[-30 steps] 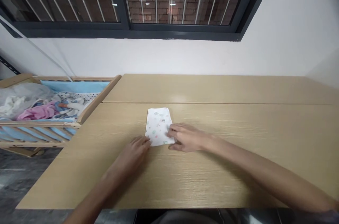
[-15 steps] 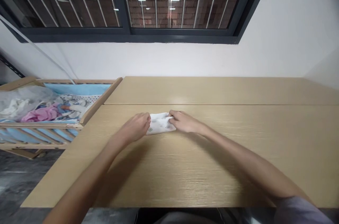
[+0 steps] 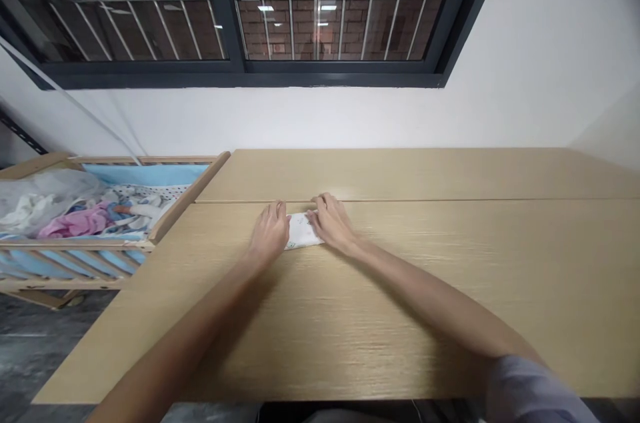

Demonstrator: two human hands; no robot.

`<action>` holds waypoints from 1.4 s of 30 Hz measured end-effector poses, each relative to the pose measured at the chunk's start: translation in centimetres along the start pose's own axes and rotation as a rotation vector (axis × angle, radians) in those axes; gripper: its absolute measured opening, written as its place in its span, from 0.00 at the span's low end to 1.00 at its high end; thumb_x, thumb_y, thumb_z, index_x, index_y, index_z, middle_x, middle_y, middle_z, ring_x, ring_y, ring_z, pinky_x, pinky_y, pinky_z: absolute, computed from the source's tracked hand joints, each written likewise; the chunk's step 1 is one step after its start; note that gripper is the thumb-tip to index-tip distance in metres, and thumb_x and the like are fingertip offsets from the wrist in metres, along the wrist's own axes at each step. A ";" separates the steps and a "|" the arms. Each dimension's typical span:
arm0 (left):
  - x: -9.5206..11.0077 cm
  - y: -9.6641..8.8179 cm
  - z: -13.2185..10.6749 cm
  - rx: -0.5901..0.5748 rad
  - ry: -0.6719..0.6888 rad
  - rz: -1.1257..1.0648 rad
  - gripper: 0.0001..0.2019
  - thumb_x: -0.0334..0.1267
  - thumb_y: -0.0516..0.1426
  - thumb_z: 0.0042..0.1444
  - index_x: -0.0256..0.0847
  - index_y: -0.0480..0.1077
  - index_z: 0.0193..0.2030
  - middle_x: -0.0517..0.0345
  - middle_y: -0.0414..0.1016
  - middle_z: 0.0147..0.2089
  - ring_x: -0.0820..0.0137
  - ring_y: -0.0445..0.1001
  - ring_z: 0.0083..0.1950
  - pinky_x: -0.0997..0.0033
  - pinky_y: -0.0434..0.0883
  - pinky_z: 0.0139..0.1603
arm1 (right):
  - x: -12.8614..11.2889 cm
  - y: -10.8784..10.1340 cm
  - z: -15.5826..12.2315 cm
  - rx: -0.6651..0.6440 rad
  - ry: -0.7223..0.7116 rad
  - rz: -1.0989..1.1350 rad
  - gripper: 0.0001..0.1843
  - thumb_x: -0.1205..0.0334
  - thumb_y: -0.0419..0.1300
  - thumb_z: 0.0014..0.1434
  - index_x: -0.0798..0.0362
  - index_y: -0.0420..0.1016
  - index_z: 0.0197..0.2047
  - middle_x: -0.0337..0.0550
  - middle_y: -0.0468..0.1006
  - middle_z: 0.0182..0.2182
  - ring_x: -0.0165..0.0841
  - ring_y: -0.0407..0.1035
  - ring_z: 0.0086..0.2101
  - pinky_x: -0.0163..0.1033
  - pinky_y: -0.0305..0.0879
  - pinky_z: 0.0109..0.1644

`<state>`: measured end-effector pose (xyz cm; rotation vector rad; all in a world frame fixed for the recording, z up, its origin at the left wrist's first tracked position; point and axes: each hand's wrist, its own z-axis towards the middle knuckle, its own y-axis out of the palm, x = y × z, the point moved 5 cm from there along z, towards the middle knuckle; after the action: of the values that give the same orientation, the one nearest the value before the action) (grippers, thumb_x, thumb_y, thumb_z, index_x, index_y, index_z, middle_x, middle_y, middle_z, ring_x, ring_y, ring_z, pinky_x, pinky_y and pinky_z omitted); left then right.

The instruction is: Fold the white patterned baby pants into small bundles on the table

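Note:
A small folded white cloth (image 3: 301, 231) with a faint print lies on the wooden table in front of me. My left hand (image 3: 271, 231) rests over its left end, fingers pointing away from me and slightly bent. On the right end lies my right hand (image 3: 331, 221), its fingers spread and touching the cloth. Both ends of the cloth are partly hidden beneath my hands, while the middle shows between them.
The pale wooden table (image 3: 425, 276) has a seam across its far part. To the left stands a wooden crib (image 3: 190, 199) with blue lining, holding a pink cloth (image 3: 80, 221) and other crumpled fabrics. A barred window (image 3: 330, 73) is set in the white wall behind.
Both hands have gone from pinching the cloth's ends to lying over them with fingers extended. The cloth now shows less between the hands, and the right hand has shifted slightly left.

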<state>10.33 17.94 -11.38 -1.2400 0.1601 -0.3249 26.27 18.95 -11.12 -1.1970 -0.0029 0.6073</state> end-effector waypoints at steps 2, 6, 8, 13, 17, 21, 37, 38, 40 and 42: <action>1.3 0.3 -0.9 0.047 0.058 -0.080 0.30 0.46 0.40 0.72 0.22 0.48 0.71 0.28 0.52 0.74 0.52 0.50 0.76 0.52 0.55 0.73 | -1.3 0.0 -0.7 -0.046 -0.207 -0.002 0.26 0.58 0.44 0.73 0.60 0.61 0.68 0.61 0.64 0.65 0.46 0.58 0.64 0.52 0.53 0.68; 2.7 3.0 -2.6 -0.033 0.170 -0.193 0.40 0.58 0.37 0.70 0.22 0.42 0.74 0.27 0.44 0.76 0.50 0.42 0.78 0.46 0.50 0.75 | -2.0 2.4 -2.1 -0.260 -0.429 -0.032 0.31 0.56 0.45 0.72 0.61 0.54 0.73 0.57 0.56 0.71 0.45 0.48 0.70 0.52 0.44 0.73; 2.5 4.1 -3.1 -0.068 0.197 -0.170 0.41 0.59 0.37 0.69 0.21 0.42 0.74 0.27 0.43 0.76 0.50 0.42 0.78 0.46 0.49 0.76 | -1.6 3.3 -2.4 -0.275 -0.434 -0.047 0.33 0.54 0.44 0.72 0.63 0.53 0.73 0.59 0.55 0.71 0.46 0.47 0.71 0.51 0.42 0.74; 1.2 4.3 -3.8 -0.078 0.251 -0.125 0.41 0.58 0.36 0.70 0.18 0.42 0.74 0.26 0.45 0.76 0.52 0.40 0.78 0.48 0.49 0.76 | -0.6 3.6 -3.1 -0.262 -0.422 -0.029 0.38 0.47 0.43 0.72 0.62 0.45 0.76 0.59 0.49 0.73 0.47 0.44 0.72 0.54 0.41 0.75; 0.2 4.0 -4.5 -0.075 0.276 -0.117 0.41 0.58 0.38 0.70 0.19 0.42 0.74 0.26 0.45 0.76 0.50 0.40 0.78 0.45 0.52 0.75 | 0.6 2.7 -3.7 -0.255 -0.369 0.007 0.40 0.42 0.42 0.72 0.59 0.44 0.76 0.56 0.49 0.73 0.46 0.44 0.72 0.54 0.40 0.75; -0.4 4.1 -4.9 -0.074 0.291 -0.132 0.39 0.56 0.40 0.70 0.23 0.42 0.74 0.27 0.45 0.76 0.49 0.41 0.78 0.43 0.55 0.74 | 2.1 2.1 -4.3 -0.294 -0.306 0.045 0.42 0.39 0.41 0.71 0.59 0.43 0.76 0.57 0.48 0.73 0.45 0.44 0.72 0.53 0.40 0.75; -0.6 -0.4 -1.6 -0.061 0.170 -0.237 0.19 0.32 0.54 0.56 0.37 0.71 0.55 0.41 0.75 0.59 0.52 0.72 0.61 0.49 0.65 0.66 | 3.3 2.2 -1.3 -0.157 -0.194 0.361 0.30 0.64 0.58 0.59 0.52 0.63 0.65 0.53 0.74 0.58 0.48 0.68 0.57 0.59 0.57 0.63; -0.6 -1.1 -1.3 -0.046 0.145 -0.245 0.17 0.32 0.53 0.57 0.37 0.73 0.52 0.42 0.76 0.57 0.52 0.72 0.59 0.48 0.65 0.65 | 3.3 1.8 -0.8 -0.134 -0.143 0.433 0.28 0.64 0.59 0.59 0.52 0.65 0.62 0.51 0.77 0.54 0.46 0.70 0.53 0.57 0.60 0.61; -0.6 -2.8 -1.3 -0.020 0.093 -0.260 0.14 0.35 0.51 0.59 0.39 0.75 0.46 0.43 0.78 0.51 0.53 0.74 0.55 0.49 0.69 0.59 | 3.2 0.7 0.2 -0.083 -0.052 0.637 0.24 0.61 0.61 0.58 0.52 0.66 0.58 0.47 0.78 0.47 0.42 0.72 0.47 0.52 0.65 0.55; -0.6 -4.4 -1.6 -0.038 0.028 -0.355 0.14 0.41 0.52 0.61 0.40 0.74 0.47 0.48 0.80 0.44 0.56 0.77 0.47 0.56 0.73 0.49 | 2.9 -0.5 1.1 -0.043 0.006 0.857 0.24 0.58 0.63 0.57 0.51 0.65 0.56 0.43 0.76 0.42 0.38 0.72 0.42 0.45 0.69 0.48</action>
<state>8.64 15.40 -7.79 -1.3006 -0.0317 -0.6487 28.56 21.03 -11.15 -1.2187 0.5265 1.3526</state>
